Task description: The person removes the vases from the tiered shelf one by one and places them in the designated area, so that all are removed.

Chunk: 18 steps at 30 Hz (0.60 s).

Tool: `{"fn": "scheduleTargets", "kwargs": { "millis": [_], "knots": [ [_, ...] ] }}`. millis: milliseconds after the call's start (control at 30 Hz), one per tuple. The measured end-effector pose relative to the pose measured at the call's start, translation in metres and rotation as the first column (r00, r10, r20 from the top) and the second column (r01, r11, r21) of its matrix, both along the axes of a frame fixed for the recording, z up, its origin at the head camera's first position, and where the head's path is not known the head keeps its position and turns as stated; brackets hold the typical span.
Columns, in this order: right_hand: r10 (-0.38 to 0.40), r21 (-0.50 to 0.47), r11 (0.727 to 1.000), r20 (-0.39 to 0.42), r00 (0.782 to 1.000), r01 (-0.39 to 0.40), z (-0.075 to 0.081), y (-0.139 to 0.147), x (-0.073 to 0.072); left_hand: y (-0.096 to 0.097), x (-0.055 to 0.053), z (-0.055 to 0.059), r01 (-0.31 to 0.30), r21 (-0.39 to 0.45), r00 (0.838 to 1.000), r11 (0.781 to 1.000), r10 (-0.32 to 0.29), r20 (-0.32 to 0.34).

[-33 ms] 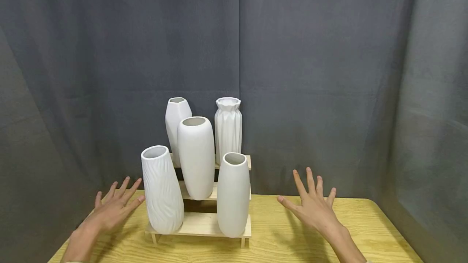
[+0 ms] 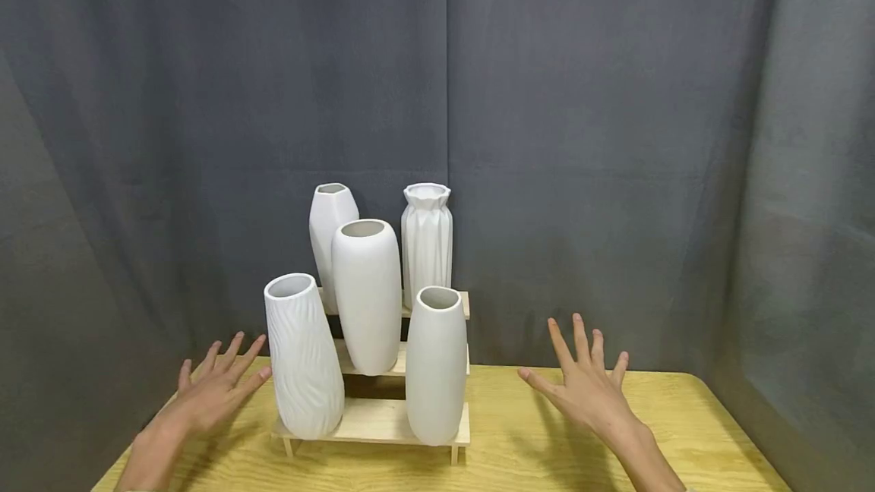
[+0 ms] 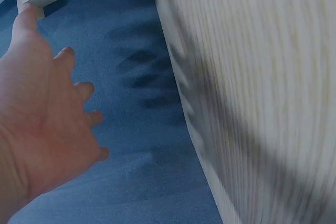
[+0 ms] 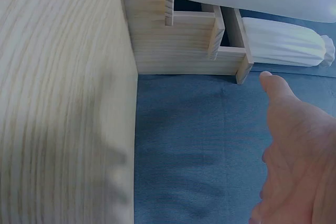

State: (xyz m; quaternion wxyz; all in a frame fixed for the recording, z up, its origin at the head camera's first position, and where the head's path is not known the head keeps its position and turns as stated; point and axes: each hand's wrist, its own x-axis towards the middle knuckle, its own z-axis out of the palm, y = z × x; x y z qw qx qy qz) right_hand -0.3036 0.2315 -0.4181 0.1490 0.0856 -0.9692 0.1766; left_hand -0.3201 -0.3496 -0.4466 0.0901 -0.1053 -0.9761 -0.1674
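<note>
My left hand (image 2: 208, 393) is held over the table's left side with fingers spread, empty. Its thumb and forefinger tips come close beside a white vase with wavy ridges (image 2: 304, 363) in the head view. On the other side, my right hand (image 2: 591, 393) hovers with fingers fanned out, holding nothing, well right of a smooth white vase (image 2: 435, 370). Both vases stand on the lowest step of a pale wooden stand (image 2: 372, 420). A taller smooth vase (image 2: 367, 294) is on the middle step. On the top step are a faceted vase (image 2: 330, 238) and a pleated vase (image 2: 427, 249).
The stand sits left of centre on a light wood-grain table (image 2: 506, 431). Grey curtains (image 2: 581, 135) hang behind the table and along both sides. The right wrist view shows the stand's stepped side (image 4: 178, 56) beyond the tabletop (image 4: 63, 103).
</note>
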Motion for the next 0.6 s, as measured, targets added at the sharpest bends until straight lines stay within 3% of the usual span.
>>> {"fn": "scheduleTargets", "kwargs": {
  "millis": [100,233,367,600],
  "knots": [
    [0.006,-0.004,1.0,-0.014,1.0,-0.006,0.003,0.0,-0.003,-0.001,-0.003,0.002,-0.004,-0.008,1.0,1.0,0.004,-0.009],
    [0.011,-0.013,1.0,-0.019,1.0,-0.011,0.002,0.001,-0.003,-0.002,-0.006,-0.006,-0.006,-0.014,1.0,1.0,0.006,-0.019],
    [0.017,-0.029,0.999,-0.025,1.0,-0.018,0.004,-0.001,-0.003,-0.003,-0.008,-0.006,0.002,0.003,1.0,1.0,-0.002,-0.028],
    [0.043,-0.07,0.997,0.015,0.999,-0.041,0.017,-0.009,0.007,0.005,-0.005,0.009,0.114,0.135,0.991,0.984,-0.102,-0.091]
  ]
}}
